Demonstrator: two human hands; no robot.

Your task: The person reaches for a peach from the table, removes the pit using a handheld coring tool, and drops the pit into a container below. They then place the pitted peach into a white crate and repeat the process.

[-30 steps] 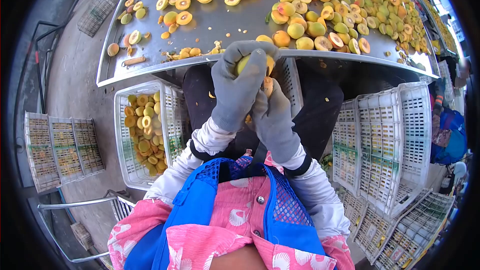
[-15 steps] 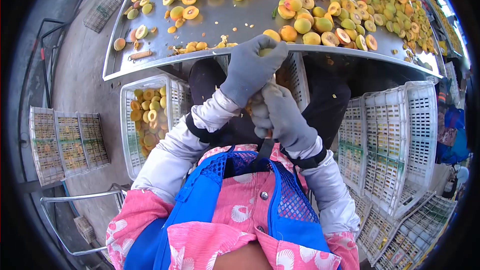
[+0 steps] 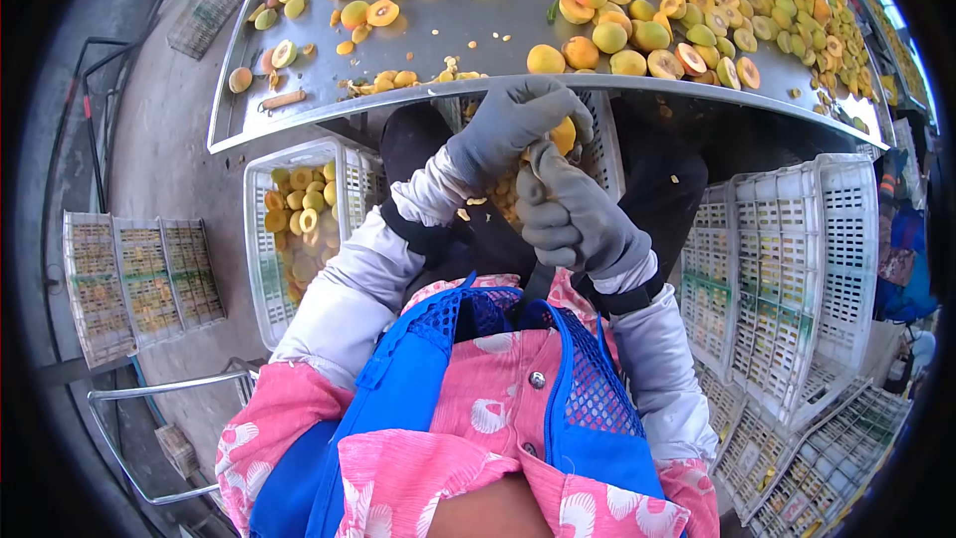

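Both hands wear grey gloves and meet just in front of the table's near edge. My left hand [image 3: 513,130] is curled round a yellow-orange fruit [image 3: 564,136], part of which shows between the hands. Close against that fruit, my right hand [image 3: 578,214] is closed in a fist; what it grips is hidden by its fingers. Whole and halved fruits [image 3: 687,25] cover much of the metal table [image 3: 458,30]. Small peelings or scraps [image 3: 383,83] lie near its front edge, and a wooden-handled tool [image 3: 283,100] rests at the left corner.
A white crate [image 3: 261,284] of fruit stands left of my legs. Stacked white crates [image 3: 767,279] are on the right, with more crates [image 3: 139,284] at far left. A metal frame [image 3: 149,394] stands at lower left. Another crate's edge [image 3: 604,144] shows between my legs.
The hands have turned and shifted slightly, my right hand a little down and to the right. More of the yellow-orange fruit now shows between them. The view has moved slightly.
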